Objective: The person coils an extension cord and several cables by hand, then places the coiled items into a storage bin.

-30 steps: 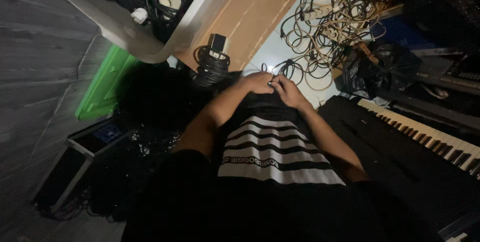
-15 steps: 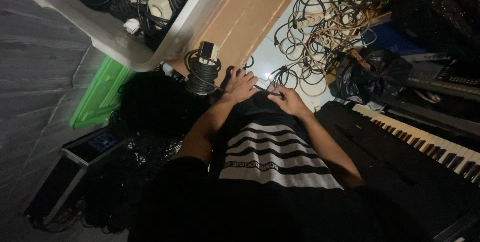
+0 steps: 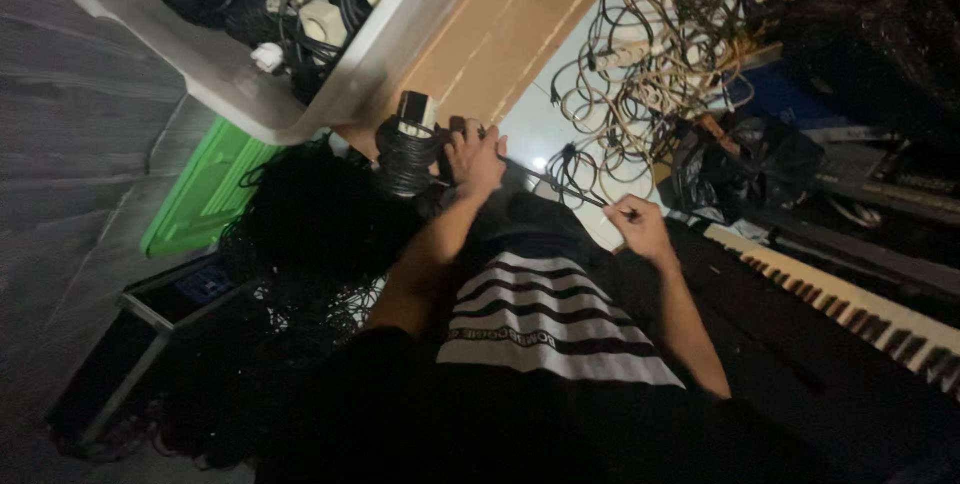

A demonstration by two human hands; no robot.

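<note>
left hand (image 3: 475, 156): arm outstretched, gripping coiled black cable (image 3: 405, 156) | right hand (image 3: 640, 229): fist pinching cable end (image 3: 570, 192)

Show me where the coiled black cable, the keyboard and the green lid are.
coiled black cable (image 3: 404, 156), head view, on the wound loops.
keyboard (image 3: 850, 301), head view, on the white keys.
green lid (image 3: 200, 194), head view, on its flat top.

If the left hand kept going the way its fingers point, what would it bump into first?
Probably the coiled black cable bundle with a plug on top, which the left hand already seems to touch. Just beyond is the rim of the white plastic bin. Depth is hard to judge.
</note>
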